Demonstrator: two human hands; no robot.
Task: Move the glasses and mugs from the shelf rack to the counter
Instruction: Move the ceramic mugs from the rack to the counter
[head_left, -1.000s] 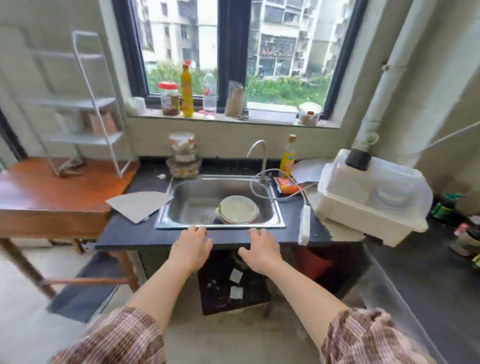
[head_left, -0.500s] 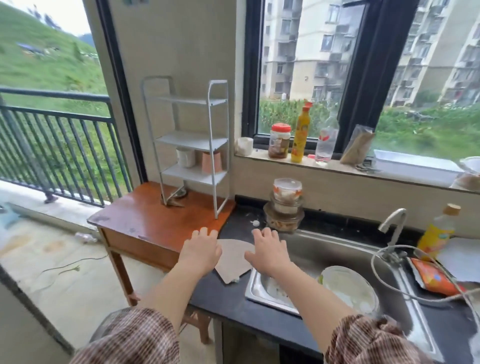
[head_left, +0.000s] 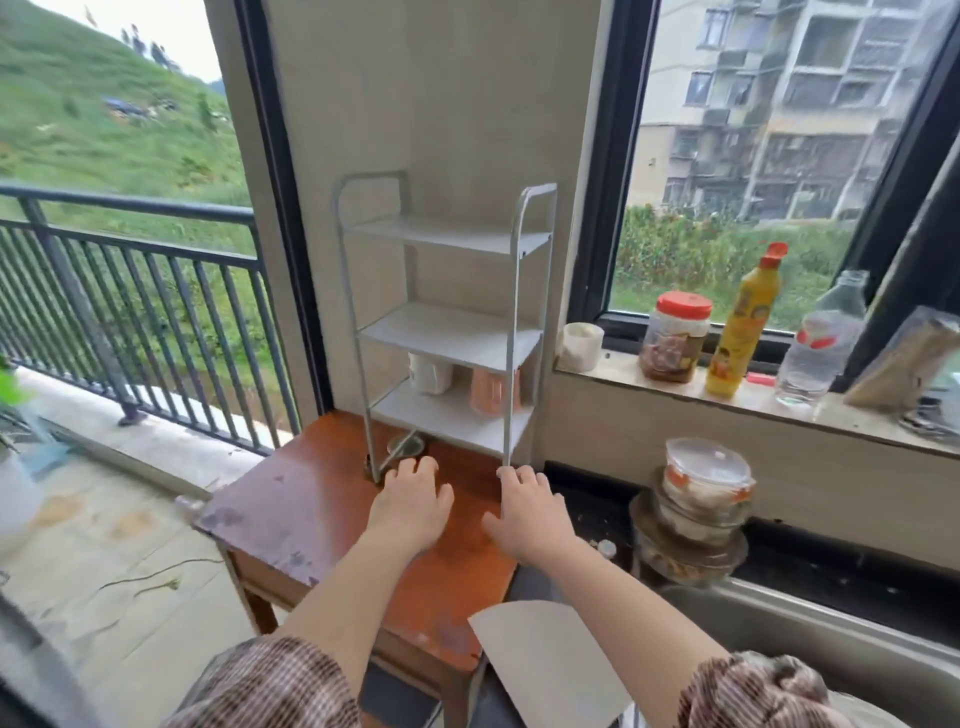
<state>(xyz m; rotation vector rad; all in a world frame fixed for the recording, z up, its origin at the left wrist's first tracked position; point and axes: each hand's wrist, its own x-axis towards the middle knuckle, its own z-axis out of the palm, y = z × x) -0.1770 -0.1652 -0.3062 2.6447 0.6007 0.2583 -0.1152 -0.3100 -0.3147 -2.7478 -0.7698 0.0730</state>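
Note:
A grey three-tier shelf rack (head_left: 447, 332) stands on a brown wooden table (head_left: 311, 514) against the wall. On its lowest tier sit a white mug (head_left: 430, 373) and a copper-pink cup (head_left: 491, 391). A clear glass (head_left: 406, 448) stands on the table under the rack. My left hand (head_left: 411, 506) and my right hand (head_left: 530, 512) hover palm down over the table just in front of the rack's feet, fingers spread, holding nothing. The dark counter (head_left: 582, 525) lies to the right.
Stacked lidded containers (head_left: 696, 512) stand on the counter by the sink (head_left: 810, 629). A sheet of paper (head_left: 550, 665) lies at the counter's front edge. The window sill holds a white cup (head_left: 583, 346), a jar (head_left: 675, 335) and bottles. A balcony railing (head_left: 130, 312) is at the left.
The view has swung left from the sink towards the shelf rack, which is now close. Both hands have moved from the counter edge to over the wooden table, still open.

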